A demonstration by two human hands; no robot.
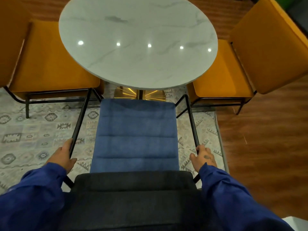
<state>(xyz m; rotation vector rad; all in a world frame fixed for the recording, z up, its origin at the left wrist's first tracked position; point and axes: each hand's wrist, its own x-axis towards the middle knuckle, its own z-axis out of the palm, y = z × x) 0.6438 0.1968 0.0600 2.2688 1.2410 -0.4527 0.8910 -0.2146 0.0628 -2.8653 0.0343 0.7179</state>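
A: Right, your left hand (64, 155) grasps the left black rail (80, 120) of the blue chair (135, 135), and your right hand (204, 157) grasps the right black rail (191, 120). Neither hand is loose.

B: So the chair sits between your hands, and its seat runs straight ahead of your knuckles toward the round table (138, 39). That long axis is the one to mind, because it points at the gold pedestal (141, 94) under the tabletop.

A: Both hands sit about equally far back on the rails, just ahead of the dark backrest (133, 189) between your wrists. Neither is nearer the table, so I judge a push goes in straight if you load both evenly.

B: The seat's front edge, well ahead of your fingers, lies just short of the table's rim. It is not tucked under yet.

A: The rails are thin, smooth metal tubes in matte black. The seat is soft blue fabric stitched into crosswise panels, and the backrest is a darker, coarser weave.

B: The tabletop is glossy and marble-veined, and it mirrors the ceiling lights. Ahead and outward of your left hand stands an orange chair (50, 64). A second orange chair (225, 77) stands likewise off your right. Both are padded and sit on black frames.

A: A patterned rug (33, 130) lies under your hands, and it may drag the legs. The wooden floor (258, 139) is outward of your right hand.
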